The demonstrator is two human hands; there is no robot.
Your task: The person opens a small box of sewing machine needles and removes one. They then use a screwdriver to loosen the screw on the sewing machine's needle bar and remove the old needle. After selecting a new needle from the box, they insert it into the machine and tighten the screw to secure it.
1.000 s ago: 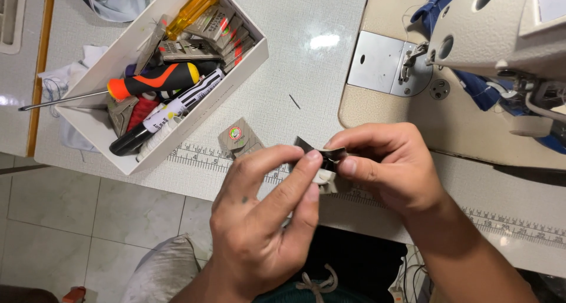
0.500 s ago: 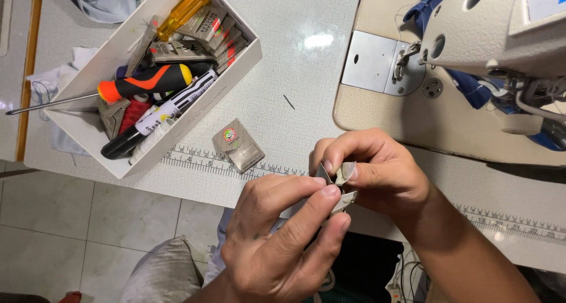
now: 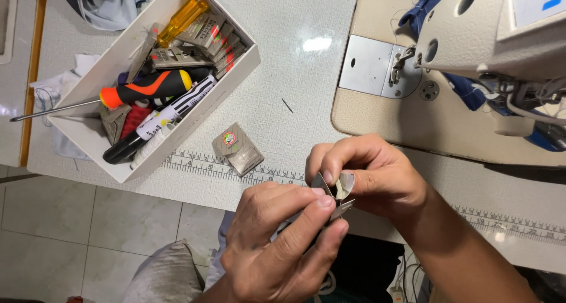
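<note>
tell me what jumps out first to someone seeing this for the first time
First, the two bare hands at bottom centre: the left hand and right hand together pinch a small grey packet at the table's near edge. Next, the white box at upper left, crammed with tools, where an orange-and-black screwdriver sticks out over its left side. A cream sewing machine fills the upper right, and a second small packet lies flat on the table between them.

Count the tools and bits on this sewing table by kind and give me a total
Screwdrivers, in the white box: 2 (orange-black, yellow)
Black-and-white marker: 1
Small packets: 2, one on the table, one in both hands
Sewing machine: 1
Total: 6
</note>
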